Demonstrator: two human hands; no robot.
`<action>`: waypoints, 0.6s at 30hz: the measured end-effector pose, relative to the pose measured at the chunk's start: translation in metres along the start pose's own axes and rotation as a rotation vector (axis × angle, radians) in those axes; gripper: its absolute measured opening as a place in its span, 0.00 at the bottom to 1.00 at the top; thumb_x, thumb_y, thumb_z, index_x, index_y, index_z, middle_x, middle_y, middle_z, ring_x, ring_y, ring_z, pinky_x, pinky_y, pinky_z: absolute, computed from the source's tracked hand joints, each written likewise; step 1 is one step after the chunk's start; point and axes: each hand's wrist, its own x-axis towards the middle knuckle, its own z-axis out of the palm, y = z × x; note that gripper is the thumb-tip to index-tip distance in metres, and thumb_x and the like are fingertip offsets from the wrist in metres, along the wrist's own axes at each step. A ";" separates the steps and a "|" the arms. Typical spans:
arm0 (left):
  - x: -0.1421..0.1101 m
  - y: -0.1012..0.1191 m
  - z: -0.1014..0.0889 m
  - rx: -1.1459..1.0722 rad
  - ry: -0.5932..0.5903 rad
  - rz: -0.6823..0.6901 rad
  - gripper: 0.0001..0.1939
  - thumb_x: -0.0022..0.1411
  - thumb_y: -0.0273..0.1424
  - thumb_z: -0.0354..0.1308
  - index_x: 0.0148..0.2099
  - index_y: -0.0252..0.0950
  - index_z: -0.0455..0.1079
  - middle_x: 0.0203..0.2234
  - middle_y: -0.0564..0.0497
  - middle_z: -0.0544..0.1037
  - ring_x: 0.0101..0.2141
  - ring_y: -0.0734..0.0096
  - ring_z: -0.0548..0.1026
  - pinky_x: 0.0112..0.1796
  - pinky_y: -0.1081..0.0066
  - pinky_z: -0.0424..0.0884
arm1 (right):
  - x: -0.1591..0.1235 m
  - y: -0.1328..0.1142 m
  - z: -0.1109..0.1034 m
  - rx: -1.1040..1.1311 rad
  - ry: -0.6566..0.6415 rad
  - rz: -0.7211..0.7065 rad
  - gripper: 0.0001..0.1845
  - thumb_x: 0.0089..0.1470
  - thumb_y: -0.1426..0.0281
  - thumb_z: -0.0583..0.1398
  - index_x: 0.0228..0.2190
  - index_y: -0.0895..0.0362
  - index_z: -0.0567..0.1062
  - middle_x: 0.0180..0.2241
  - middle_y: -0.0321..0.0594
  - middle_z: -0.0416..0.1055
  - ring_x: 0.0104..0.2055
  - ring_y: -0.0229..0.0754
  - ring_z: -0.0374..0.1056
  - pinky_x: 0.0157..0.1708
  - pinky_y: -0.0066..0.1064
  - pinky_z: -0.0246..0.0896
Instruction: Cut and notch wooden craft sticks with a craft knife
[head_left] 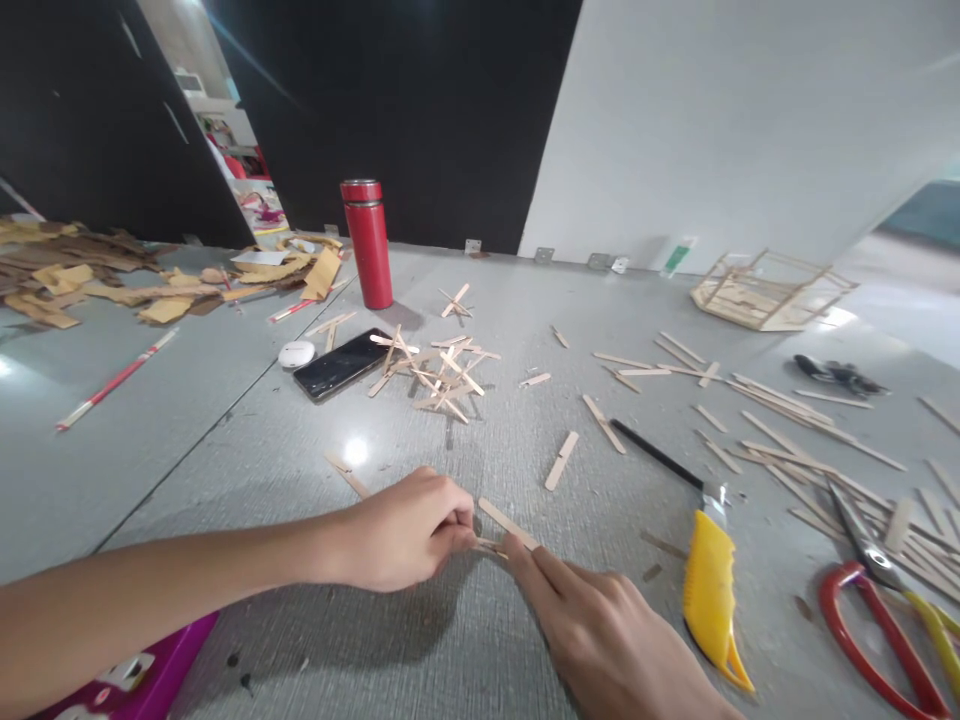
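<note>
Low in the middle of the head view, my left hand [412,530] is closed, thumb and fingers pinched on the end of a thin wooden stick piece [491,546]. That piece reaches across to my right hand [607,625], whose fingertips also press on a wooden craft stick [504,521] slanting just above it. Whether the two pieces touch is hidden by my fingers. One craft stick [349,475] lies partly behind my left hand. A short notched stick piece [561,460] rests on the table beyond my right hand.
A yellow box cutter [709,590] and red-handled scissors [870,570] lie at right near scattered sticks. Farther back are a stick pile [442,375], a phone [345,365], a red flask [368,250] and a stick frame [769,292]. Cardboard scraps [165,285] sit back left.
</note>
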 end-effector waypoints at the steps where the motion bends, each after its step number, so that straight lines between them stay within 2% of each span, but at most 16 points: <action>1: 0.000 0.000 0.000 -0.004 -0.003 -0.003 0.16 0.72 0.31 0.49 0.28 0.37 0.61 0.15 0.56 0.69 0.15 0.76 0.69 0.19 0.78 0.62 | -0.002 0.001 0.001 0.021 -0.001 0.008 0.36 0.44 0.90 0.50 0.57 0.68 0.68 0.38 0.45 0.79 0.29 0.44 0.78 0.27 0.33 0.77; 5: -0.001 -0.001 -0.001 -0.011 0.001 -0.009 0.16 0.72 0.31 0.49 0.28 0.37 0.61 0.16 0.56 0.70 0.15 0.78 0.68 0.18 0.79 0.62 | -0.008 0.005 0.004 0.096 0.004 0.026 0.45 0.37 0.90 0.48 0.61 0.68 0.61 0.39 0.43 0.79 0.30 0.43 0.78 0.26 0.33 0.76; 8: -0.001 -0.002 0.000 -0.013 0.006 -0.010 0.16 0.72 0.31 0.50 0.28 0.37 0.61 0.15 0.56 0.70 0.14 0.78 0.68 0.18 0.79 0.61 | -0.009 0.006 0.004 0.157 0.023 0.025 0.48 0.35 0.89 0.48 0.62 0.66 0.60 0.39 0.42 0.78 0.29 0.44 0.78 0.23 0.34 0.75; 11: -0.001 -0.002 0.000 -0.015 0.004 -0.010 0.16 0.72 0.31 0.50 0.29 0.37 0.62 0.16 0.56 0.70 0.14 0.77 0.68 0.18 0.79 0.61 | -0.009 0.007 0.004 0.201 0.040 0.016 0.47 0.37 0.89 0.47 0.62 0.66 0.61 0.39 0.44 0.78 0.28 0.44 0.77 0.23 0.35 0.75; 18: 0.000 -0.001 0.000 -0.010 0.003 -0.010 0.16 0.71 0.29 0.50 0.28 0.37 0.62 0.15 0.57 0.69 0.14 0.79 0.68 0.17 0.81 0.61 | -0.008 0.006 0.006 0.158 0.044 0.012 0.43 0.44 0.90 0.49 0.63 0.66 0.63 0.46 0.51 0.79 0.35 0.45 0.80 0.33 0.33 0.78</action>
